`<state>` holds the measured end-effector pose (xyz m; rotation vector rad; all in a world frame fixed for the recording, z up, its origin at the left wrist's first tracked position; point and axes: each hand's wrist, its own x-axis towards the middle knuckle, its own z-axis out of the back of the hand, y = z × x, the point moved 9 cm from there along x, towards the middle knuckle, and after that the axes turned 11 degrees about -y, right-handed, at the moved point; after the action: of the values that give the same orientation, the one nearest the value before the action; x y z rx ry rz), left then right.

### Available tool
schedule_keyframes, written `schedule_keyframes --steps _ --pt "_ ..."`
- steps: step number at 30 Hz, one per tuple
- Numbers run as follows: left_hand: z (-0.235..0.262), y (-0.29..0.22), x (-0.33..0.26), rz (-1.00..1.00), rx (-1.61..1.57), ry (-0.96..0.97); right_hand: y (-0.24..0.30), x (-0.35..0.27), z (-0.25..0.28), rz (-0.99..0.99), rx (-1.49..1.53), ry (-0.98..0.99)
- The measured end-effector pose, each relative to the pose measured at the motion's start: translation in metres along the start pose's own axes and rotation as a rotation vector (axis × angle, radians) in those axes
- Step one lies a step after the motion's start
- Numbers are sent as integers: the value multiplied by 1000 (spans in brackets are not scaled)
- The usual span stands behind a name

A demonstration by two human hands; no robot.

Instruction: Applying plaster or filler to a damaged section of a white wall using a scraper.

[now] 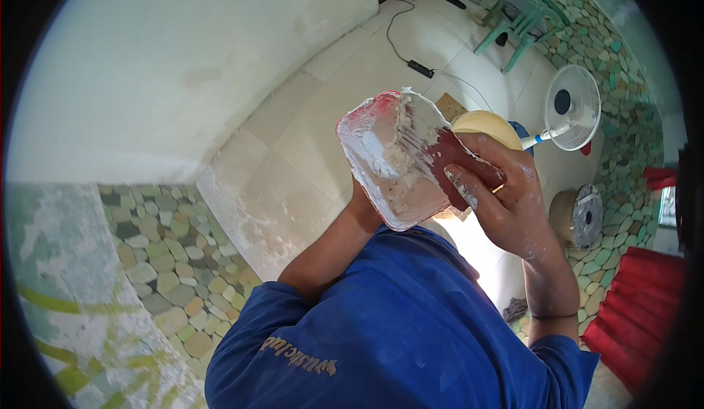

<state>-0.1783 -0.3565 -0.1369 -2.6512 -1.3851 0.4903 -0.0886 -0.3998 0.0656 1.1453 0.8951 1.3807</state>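
Observation:
A red-rimmed plastic container [367, 161], smeared with white putty, is held up in front of my chest. Its underside rests on my left hand [361, 199], whose fingers are hidden behind it; only the wrist side shows. My right hand [507, 192], spotted with white, pinches a dark red flat putty spreader [453, 159] between thumb and fingers. The spreader lies over the container's right part, and its far edge carries thick, off-white putty [408, 141]. Whether the blade presses on the container wall I cannot tell.
Beyond my right hand are a round cream-coloured vessel [487, 126] and a white standing fan [573, 108]. A green plastic chair [524, 24], a power strip [420, 68] with its cord, and a drum-shaped object [576, 217] are farther off. A pale wall [205, 64] rises at left; red cloth [638, 313] hangs right.

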Motion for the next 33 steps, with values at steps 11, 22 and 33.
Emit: schedule_keyframes --steps 11,22,33 --pt "23 -56 -104 -97 -120 -72 27 -37 -100 19 111 64" --pt "32 -102 -164 -210 -282 -31 66 -52 -163 317 -225 233" --pt "51 -116 -175 -356 -145 -101 -14 -32 -138 -264 166 60"
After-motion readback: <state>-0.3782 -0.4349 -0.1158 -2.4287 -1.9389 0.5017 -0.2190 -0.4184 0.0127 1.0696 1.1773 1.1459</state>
